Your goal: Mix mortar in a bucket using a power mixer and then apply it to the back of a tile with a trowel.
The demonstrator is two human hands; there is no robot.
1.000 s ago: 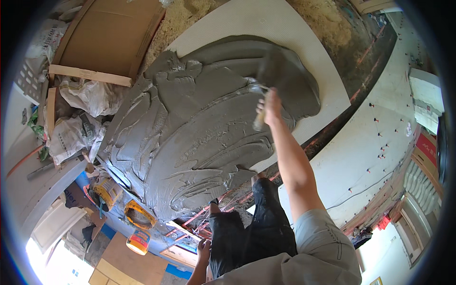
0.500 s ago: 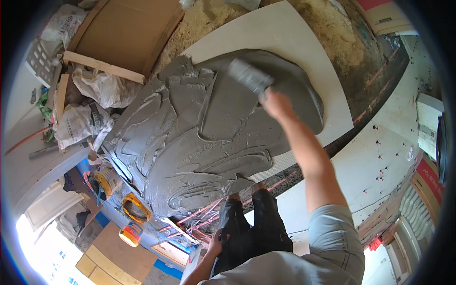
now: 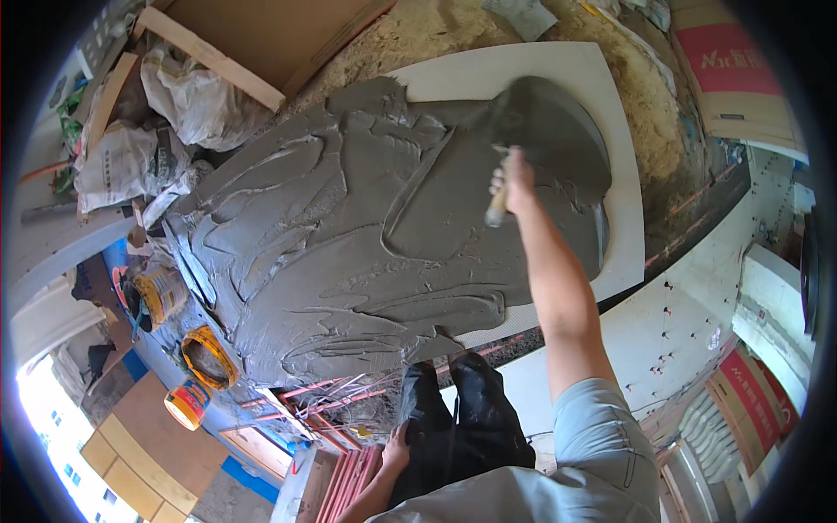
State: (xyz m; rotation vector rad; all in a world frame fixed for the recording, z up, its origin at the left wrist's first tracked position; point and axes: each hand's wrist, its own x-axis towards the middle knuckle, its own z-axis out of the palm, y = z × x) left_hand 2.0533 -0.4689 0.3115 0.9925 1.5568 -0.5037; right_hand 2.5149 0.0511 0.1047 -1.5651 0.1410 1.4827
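Observation:
My right hand (image 3: 515,179) is closed round the handle of a trowel (image 3: 496,212), over the right half of a big light-coloured slab (image 3: 623,218). The trowel's blade is smeared by motion against the wet mortar. Grey mortar (image 3: 349,218) covers most of the slab, smooth towards the far right and ridged in thick folds on the left and near side. My left hand (image 3: 396,449) rests against my left thigh, its fingers lying along the dark trousers and holding nothing visible.
At the left stand a yellow bucket (image 3: 161,295), a mortar-smeared yellow bucket (image 3: 209,357) and an orange tub (image 3: 187,404). White sacks (image 3: 131,166) and a wooden batten (image 3: 209,57) lie far left. Sandy soil (image 3: 436,30) borders the slab; red-and-tan cartons (image 3: 732,65) stand far right.
My right hand has drawn the trowel nearer, and its handle end now points towards me. The view has shifted, so the buckets sit further left and lower. My left hand stays on my thigh.

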